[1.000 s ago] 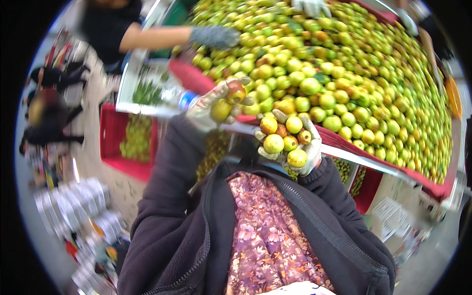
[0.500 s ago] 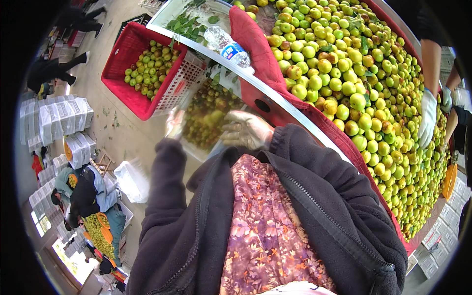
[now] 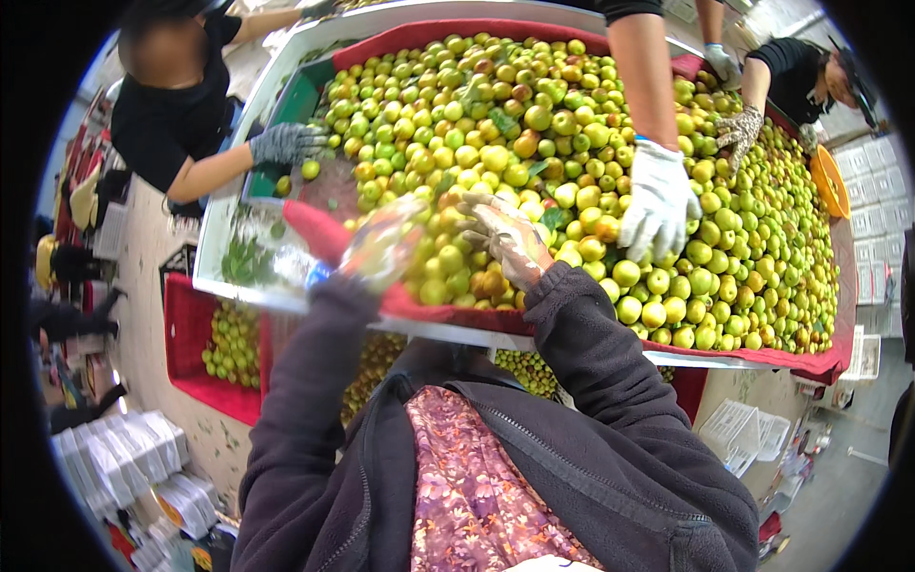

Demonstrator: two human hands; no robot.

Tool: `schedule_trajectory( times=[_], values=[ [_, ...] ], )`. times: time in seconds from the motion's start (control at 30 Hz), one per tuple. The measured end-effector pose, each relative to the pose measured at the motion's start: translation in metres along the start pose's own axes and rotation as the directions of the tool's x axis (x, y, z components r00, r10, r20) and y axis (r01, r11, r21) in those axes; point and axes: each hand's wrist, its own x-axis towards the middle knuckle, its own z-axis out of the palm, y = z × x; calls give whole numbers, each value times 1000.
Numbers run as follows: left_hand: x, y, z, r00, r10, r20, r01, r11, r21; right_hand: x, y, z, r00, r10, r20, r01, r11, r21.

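Red cloth (image 3: 796,360) lines the white-edged worktop (image 3: 214,243) in my head feed, and a broad heap of green-to-brown jujubes (image 3: 534,119) covers most of it. I have the gloved left hand (image 3: 384,243) blurred over the heap's near left edge; I cannot tell whether its fingers grip anything. Beside it, I see the gloved right hand (image 3: 505,234) above the near jujubes, fingers extended and apart. Farther right, a co-worker's white-gloved hand (image 3: 658,200) hangs down at the heap. A grey-gloved hand (image 3: 289,143) is at its left edge, and a patterned-gloved hand (image 3: 739,132) at its right, near an orange basket (image 3: 829,181). Below the worktop's left end, I see a red crate (image 3: 174,329) holding more jujubes.
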Motion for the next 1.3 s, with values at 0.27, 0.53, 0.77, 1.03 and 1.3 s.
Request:
schedule_trajectory(
  times=[0.27, 0.53, 0.77, 1.03, 1.3],
  values=[
    [204, -48, 104, 874, -270, 403, 120, 925, 359, 60, -24, -40, 921, -185, -343, 193, 981, -13],
    [228, -75, 57, 776, 57, 628, 210, 916, -342, 61, -50, -32, 968, 107, -228, 50, 807, 588],
    [302, -103, 94, 932, -265, 247, 200, 945, 260, 49, -69, -34, 985, 59, -161, 18, 898, 439],
    [285, -75, 114, 932, -171, 321, 242, 950, -196, 49, -62, -25, 995, 85, 47, -89, 991, 96],
    [226, -70, 126, 936, 30, 349, -124, 961, 248, 45, -58, -29, 982, 45, 183, -60, 995, 78]
  ],
)
